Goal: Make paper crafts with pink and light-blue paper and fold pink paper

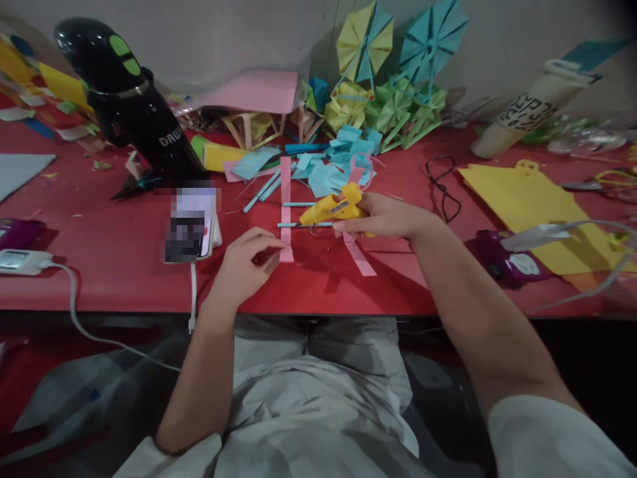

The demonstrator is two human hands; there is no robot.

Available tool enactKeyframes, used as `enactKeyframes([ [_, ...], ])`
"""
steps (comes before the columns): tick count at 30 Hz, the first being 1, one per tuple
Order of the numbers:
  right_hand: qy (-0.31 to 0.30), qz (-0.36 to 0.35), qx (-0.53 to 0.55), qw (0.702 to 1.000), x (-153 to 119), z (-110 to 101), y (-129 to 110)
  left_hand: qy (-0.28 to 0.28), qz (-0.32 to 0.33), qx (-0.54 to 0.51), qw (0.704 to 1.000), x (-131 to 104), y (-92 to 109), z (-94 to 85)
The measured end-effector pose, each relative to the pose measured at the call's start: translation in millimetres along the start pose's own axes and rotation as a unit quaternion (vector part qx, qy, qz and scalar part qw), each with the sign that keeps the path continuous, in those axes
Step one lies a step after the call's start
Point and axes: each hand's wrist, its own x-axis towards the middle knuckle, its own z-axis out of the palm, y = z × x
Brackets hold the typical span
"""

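My right hand (385, 214) is closed around a yellow glue gun (328, 210), its nozzle pointing left over two thin blue paper sticks (293, 225). These sticks lie across a long pink paper strip (285, 182) that runs toward me. At the strip's near end, my left hand (249, 262) has its curled fingertips pinching or pressing the paper. A second pink strip (362, 257) sticks out below my right hand, which partly hides it. Behind the glue gun are cut blue paper pieces (326, 176) and more rolled blue sticks (269, 184).
A phone (192, 226) stands left of my left hand, with a black bottle (144, 113) behind it. Folded paper shapes (393, 106) line the wall. Yellow sheets (527, 212), a purple object (512, 259) and a white cable (617, 259) lie at right.
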Motion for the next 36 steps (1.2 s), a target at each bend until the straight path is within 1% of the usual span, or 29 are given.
enactKeyframes([
  [2, -0.099, -0.001, 0.019, 0.995, 2.2, 2.4, -5.4, 0.001, 0.000, -0.002, 1.000, -0.1, -0.3, 0.4],
  [3, -0.133, -0.003, 0.028, 0.991, 2.9, 3.8, -7.9, 0.001, 0.001, -0.003, 1.000, -0.1, -0.3, 0.6],
  [4, -0.146, -0.006, 0.040, 0.989, 3.5, 5.4, -9.9, 0.001, 0.001, -0.002, 1.000, -0.1, -0.2, 0.7],
  [9, -0.150, -0.008, 0.063, 0.987, 3.2, 13.0, -12.9, 0.002, 0.001, 0.007, 1.000, -0.2, -0.1, 1.4],
  [16, -0.139, 0.005, 0.072, 0.988, 0.2, 13.0, -15.1, 0.003, 0.007, 0.004, 1.000, -0.3, -0.9, 1.4],
  [20, -0.149, -0.006, 0.083, 0.985, 0.6, 14.8, -10.4, 0.005, 0.008, 0.005, 1.000, -0.6, -0.2, 0.7],
  [25, -0.161, -0.008, 0.055, 0.985, 0.5, 16.2, -8.8, 0.005, 0.002, 0.007, 1.000, -0.7, 1.2, 0.1],
  [32, -0.167, 0.017, 0.012, 0.986, -0.9, 16.9, -20.8, 0.006, 0.001, 0.011, 1.000, -0.6, 1.9, 0.3],
  [36, -0.174, 0.001, 0.006, 0.985, -0.3, 18.8, -23.0, 0.006, 0.003, 0.013, 1.000, -0.5, 2.2, 0.1],
])
